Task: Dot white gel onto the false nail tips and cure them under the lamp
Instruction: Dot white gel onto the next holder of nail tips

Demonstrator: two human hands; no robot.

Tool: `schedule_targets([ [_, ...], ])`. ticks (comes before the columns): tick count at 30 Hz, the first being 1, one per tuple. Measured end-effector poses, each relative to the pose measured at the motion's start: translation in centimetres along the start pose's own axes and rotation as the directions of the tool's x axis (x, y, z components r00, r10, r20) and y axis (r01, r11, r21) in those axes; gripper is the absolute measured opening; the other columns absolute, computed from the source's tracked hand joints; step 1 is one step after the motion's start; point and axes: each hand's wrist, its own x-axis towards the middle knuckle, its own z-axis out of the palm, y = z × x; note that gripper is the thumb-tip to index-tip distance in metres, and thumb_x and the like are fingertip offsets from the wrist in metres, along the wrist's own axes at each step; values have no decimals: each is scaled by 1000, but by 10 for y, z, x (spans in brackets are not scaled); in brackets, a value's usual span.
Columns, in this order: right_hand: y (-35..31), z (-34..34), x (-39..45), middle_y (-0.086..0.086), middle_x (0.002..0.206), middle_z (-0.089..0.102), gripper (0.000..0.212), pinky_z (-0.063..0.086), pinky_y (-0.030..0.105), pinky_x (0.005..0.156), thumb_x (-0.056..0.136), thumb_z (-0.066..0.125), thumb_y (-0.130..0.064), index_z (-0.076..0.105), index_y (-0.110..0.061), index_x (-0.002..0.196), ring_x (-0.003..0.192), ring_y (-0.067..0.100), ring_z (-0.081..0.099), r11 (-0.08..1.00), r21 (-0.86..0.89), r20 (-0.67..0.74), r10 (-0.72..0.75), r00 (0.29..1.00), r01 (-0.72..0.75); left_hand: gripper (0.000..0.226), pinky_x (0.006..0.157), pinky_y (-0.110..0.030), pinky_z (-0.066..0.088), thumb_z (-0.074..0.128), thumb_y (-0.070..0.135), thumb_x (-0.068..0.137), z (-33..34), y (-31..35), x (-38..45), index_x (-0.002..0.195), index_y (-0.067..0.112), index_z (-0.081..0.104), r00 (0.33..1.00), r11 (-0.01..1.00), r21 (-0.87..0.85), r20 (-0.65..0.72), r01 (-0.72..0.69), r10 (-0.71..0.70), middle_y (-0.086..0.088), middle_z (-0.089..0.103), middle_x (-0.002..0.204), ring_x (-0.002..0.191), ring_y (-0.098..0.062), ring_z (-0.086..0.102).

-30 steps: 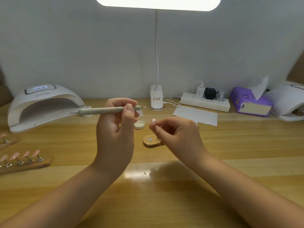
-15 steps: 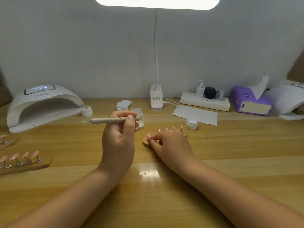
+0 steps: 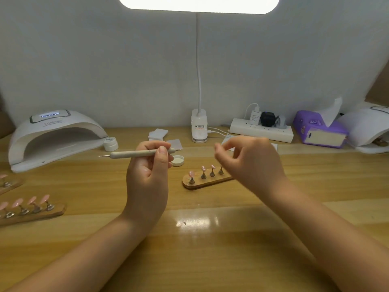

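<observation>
The left hand (image 3: 147,175) is curled round a dotting pen (image 3: 136,153), thumb pressed on top; the pen is a smooth, pale, round stick lying level above the bench (image 3: 210,249), with a thin metal point at each end. The right hand (image 3: 250,163) is raised above the bench with its fingers loosely bent and thumb near the forefinger; nothing can be seen in it.

Just below the right hand lies a wooden holder (image 3: 207,181), a flat oblong strip with rounded ends, near the middle of the bench. Four small metal stands rise from it in view, each carrying a glossy pink nail tip (image 3: 191,173); its right end is hidden by the hand. Between the two hands sits a shallow round white lid (image 3: 178,160), open side up, with white inside.

Towards the back edge stand one small white round jar (image 3: 111,143), closed, a stack of white square pads (image 3: 157,134) and the clip base of a white desk lamp (image 3: 199,129). At the back left corner sits a white, domed curing lamp (image 3: 52,138) with an arched opening, its inside bare as far as can be seen. At the left edge lie two more wooden holders (image 3: 35,213), the nearer showing five pink tips. To the back right are a white power strip (image 3: 261,131) with three plugs, and a purple tissue pack (image 3: 320,131) with one tissue sticking up.
</observation>
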Motion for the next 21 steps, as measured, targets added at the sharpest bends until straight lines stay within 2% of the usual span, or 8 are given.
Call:
schedule_targets([
  [2,21,-4,11,-8,70,61,39,49,30,58,86,52,-50,68,-21,105,67,13,58,991,-83,-33,98,995,-100,13,71,-18,52,47,29,92,0,0,0,92,27,60,1000,1000,-6,5,5,-5,17,66,79,77,-4,62],
  [3,33,-3,15,-7,82,62,43,48,31,62,84,53,-51,63,-21,113,78,15,59,975,-145,-19,167,986,-168,13,71,-18,52,47,28,92,0,0,0,92,27,60,1000,1000,-6,10,3,-3,17,65,79,77,-4,62],
  [5,56,1,20,1,113,57,58,48,36,79,79,57,-52,52,-19,127,105,22,54,925,-232,58,323,945,-302,13,71,-18,52,47,28,93,0,-1,-1,92,27,60,1000,1000,-4,17,0,0,17,65,79,77,-4,62],
  [7,73,8,21,6,132,48,67,44,40,90,78,60,-52,45,-17,133,119,26,47,894,-218,140,425,895,-390,13,70,-18,52,47,29,92,0,-1,0,92,27,60,1000,1000,-4,16,1,-1,16,65,79,77,-4,62],
  [12,92,21,16,10,138,40,80,41,39,94,74,63,-59,39,-15,137,123,29,45,855,-174,252,519,817,-489,14,67,-19,52,47,33,91,-2,-5,1,89,27,60,1000,999,47,21,16,-17,11,66,77,73,-5,62],
  [16,94,23,13,8,139,41,81,40,39,99,74,66,-55,38,-14,137,125,27,43,870,-159,254,493,832,-467,15,55,-23,44,46,34,93,-2,-9,-2,84,27,56,993,980,188,103,-68,49,-4,59,75,65,-21,54],
  [18,93,23,12,7,139,42,81,39,39,99,74,66,-55,38,-14,137,125,26,43,873,-138,235,487,841,-467,16,55,-20,42,48,30,97,-2,-13,-2,83,29,55,989,966,242,141,-86,53,-7,57,70,67,-20,53],
  [21,94,24,10,8,139,42,80,38,37,99,73,66,-52,38,-12,137,126,25,41,879,-160,226,476,850,-449,21,57,-14,42,48,22,100,-4,-19,-2,81,29,54,987,954,291,157,-66,20,0,56,65,68,-14,54],
])
